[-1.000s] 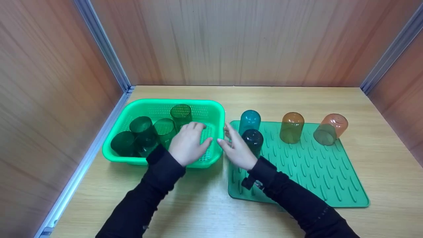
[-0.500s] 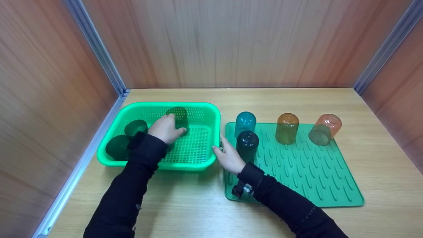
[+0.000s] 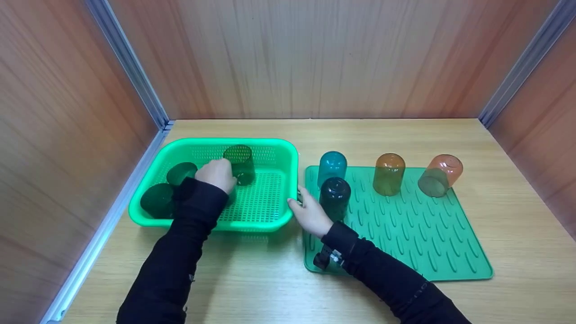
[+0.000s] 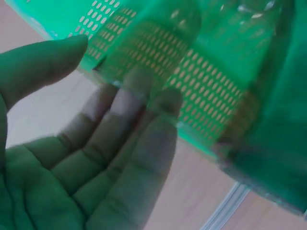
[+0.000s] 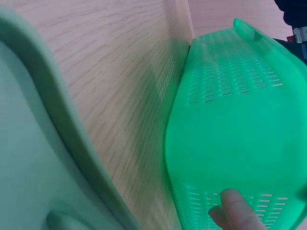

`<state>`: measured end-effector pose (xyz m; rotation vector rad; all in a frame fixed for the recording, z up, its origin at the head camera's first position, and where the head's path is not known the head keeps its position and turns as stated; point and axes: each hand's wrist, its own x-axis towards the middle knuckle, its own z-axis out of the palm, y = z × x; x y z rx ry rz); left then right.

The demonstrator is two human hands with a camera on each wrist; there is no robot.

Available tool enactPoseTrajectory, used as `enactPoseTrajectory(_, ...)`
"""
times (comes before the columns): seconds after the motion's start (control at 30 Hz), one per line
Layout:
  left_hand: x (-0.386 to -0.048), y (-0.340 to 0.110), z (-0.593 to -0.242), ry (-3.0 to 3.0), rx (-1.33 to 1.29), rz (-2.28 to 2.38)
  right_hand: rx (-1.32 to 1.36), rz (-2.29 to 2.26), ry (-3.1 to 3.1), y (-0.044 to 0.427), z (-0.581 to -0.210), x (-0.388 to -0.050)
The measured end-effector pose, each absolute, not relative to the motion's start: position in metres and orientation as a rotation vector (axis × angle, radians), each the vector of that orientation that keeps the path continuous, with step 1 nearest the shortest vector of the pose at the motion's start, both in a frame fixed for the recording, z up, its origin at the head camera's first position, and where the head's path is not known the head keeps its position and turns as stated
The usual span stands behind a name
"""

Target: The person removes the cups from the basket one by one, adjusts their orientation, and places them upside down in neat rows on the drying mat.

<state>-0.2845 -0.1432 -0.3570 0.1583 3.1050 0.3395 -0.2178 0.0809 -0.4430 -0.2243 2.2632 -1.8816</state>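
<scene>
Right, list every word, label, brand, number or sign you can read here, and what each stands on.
No text can be read.
Right sleeve: pale marks, too small to tell if they are letters.
Right-wrist device: pale patch beside it, too small to read.
Left-wrist device: small patches, too blurred.
Green basket, green mat, glasses: no lettering shows.

Pale wood-grain tabletop (image 3: 265, 288), streaks running left to right. Directly on it, at left: bright green basket (image 3: 220, 141), perforated, rounded corners, long side crosswise, soft shadow on the wood in front. At right, just beside: flat green mat (image 3: 418, 245), rows of raised ridges
</scene>
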Motion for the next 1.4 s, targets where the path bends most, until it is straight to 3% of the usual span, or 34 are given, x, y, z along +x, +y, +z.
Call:
enactPoseTrajectory(0.7, -0.271, -0.137, -0.352, 3.111, 0.231, 0.443, -0.223, -1.924, 2.206, 0.081, -0.443, -0.216)
enactPoseTrajectory(1.07, -0.245, -0.122, -0.335, 3.176, 0.430, 0.959, -0.153, -2.004, 2.219, 0.086, -0.430, -0.217)
enactPoseTrajectory(1.4, -0.217, -0.099, -0.319, 2.994, 0.591, 1.509, -0.259, -2.050, 2.243, 0.093, -0.398, -0.207)
